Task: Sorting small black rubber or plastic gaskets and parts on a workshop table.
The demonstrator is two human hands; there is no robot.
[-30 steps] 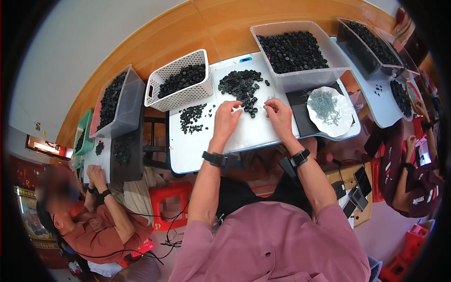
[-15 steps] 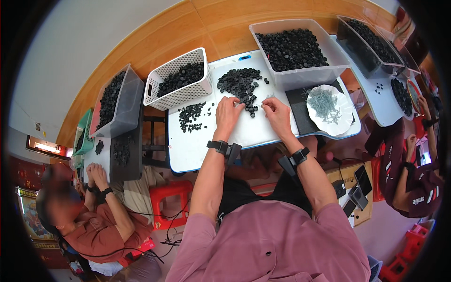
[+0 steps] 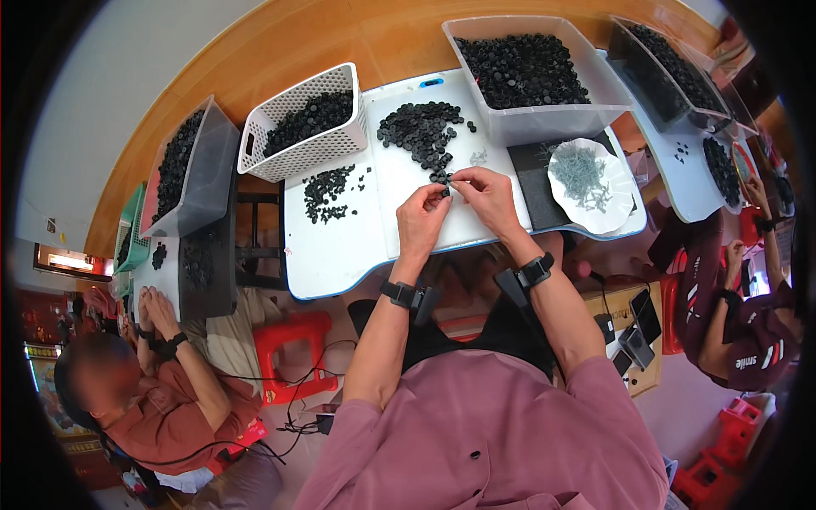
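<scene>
My left hand (image 3: 422, 217) and my right hand (image 3: 482, 192) meet over the white tabletop (image 3: 340, 255), fingertips pinched together on a small black round part (image 3: 445, 180). Just beyond them lies a loose pile of the same black parts (image 3: 421, 127). A smaller scatter of black parts (image 3: 327, 189) lies to the left of my hands. A white plate (image 3: 619, 197) holding small grey metal pieces (image 3: 585, 170) sits on a black mat to the right of my right hand. Both wrists wear black bands.
A white perforated basket (image 3: 293, 149) and a clear bin (image 3: 544, 119), both holding black parts, stand at the table's back. More bins (image 3: 200, 183) sit to the left and right. A person in a red shirt (image 3: 166, 408) works at lower left; another sits at right (image 3: 748, 340). A red stool (image 3: 285, 336) is under the table.
My hands have come together near the pile's near edge; the left hand moved right toward the right hand, and both now pinch one small part between them.
</scene>
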